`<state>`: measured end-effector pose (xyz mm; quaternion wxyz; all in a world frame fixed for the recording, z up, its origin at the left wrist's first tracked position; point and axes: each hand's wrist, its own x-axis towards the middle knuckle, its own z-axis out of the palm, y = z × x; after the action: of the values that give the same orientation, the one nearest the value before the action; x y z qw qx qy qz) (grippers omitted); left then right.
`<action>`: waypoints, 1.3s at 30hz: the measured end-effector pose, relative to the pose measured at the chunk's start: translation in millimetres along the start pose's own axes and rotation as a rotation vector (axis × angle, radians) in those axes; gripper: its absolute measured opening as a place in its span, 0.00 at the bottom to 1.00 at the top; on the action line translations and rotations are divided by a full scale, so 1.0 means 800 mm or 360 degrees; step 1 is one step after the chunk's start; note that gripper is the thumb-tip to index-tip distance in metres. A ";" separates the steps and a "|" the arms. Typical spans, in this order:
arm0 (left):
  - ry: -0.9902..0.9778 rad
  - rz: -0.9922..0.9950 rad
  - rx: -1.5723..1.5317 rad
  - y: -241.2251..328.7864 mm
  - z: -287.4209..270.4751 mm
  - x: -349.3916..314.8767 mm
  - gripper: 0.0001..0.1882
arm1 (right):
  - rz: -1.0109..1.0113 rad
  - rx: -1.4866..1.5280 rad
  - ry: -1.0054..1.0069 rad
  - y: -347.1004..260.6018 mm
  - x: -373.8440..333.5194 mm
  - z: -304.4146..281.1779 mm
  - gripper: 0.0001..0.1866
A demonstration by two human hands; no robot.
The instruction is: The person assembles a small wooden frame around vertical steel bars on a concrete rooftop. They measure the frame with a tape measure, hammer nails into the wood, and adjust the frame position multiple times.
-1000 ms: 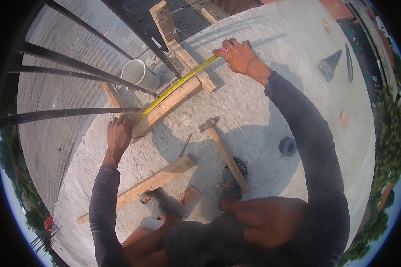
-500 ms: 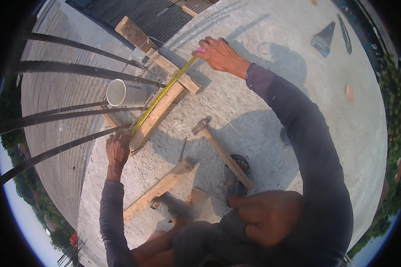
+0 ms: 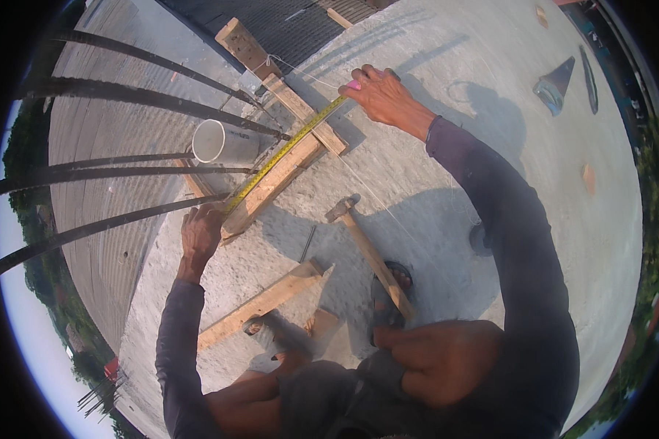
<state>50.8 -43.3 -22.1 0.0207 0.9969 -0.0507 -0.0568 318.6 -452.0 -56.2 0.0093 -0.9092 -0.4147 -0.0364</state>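
A yellow tape measure (image 3: 288,148) is stretched taut along a wooden board (image 3: 278,178). My left hand (image 3: 201,233) closes on its near-left end, by the board's lower end. At the other end my right hand (image 3: 383,94) grips the tape's pink case, largely hidden by the fingers. A shorter wooden crosspiece (image 3: 305,113) meets the board near its upper end, and the tape passes over it. White string (image 3: 377,196) runs from an upright wooden block (image 3: 243,47) across the concrete.
Several rebar rods (image 3: 150,101) jut in from the left around a white pipe (image 3: 209,142). A hammer (image 3: 370,252) leans by my sandalled foot. Near it lie a metal rod (image 3: 307,244) and a loose plank (image 3: 260,305). A trowel-like tool (image 3: 555,86) rests far right on the concrete (image 3: 490,36).
The view has shifted slightly, so the scene sits a little further right. Both hands keep their hold on the tape, which stays stretched along the board.
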 end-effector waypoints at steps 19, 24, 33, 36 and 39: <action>0.0609 -0.0828 -0.0587 -0.036 -0.002 -0.008 0.15 | 0.0404 -0.0006 0.0240 0.230 -0.158 -0.078 0.28; 0.0357 -0.0922 -0.0412 -0.055 0.035 0.006 0.24 | 0.0379 -0.0116 0.0164 0.240 -0.107 -0.073 0.26; 0.0196 -0.1102 -0.0837 -0.065 0.046 0.014 0.21 | 0.0349 -0.0279 0.0044 0.241 -0.021 -0.080 0.26; 0.0223 -0.1114 -0.0895 -0.061 0.047 0.015 0.21 | 0.0211 -0.0287 0.0059 0.237 0.001 -0.068 0.27; 0.0177 -0.1194 -0.0892 -0.062 0.049 0.016 0.19 | 0.0090 -0.0290 0.0101 0.229 0.022 -0.057 0.28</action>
<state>63.7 3.1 -64.9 0.2698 0.9039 0.3316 -0.0183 465.9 -560.7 -7.1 -0.0593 -0.9160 -0.3834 -0.1025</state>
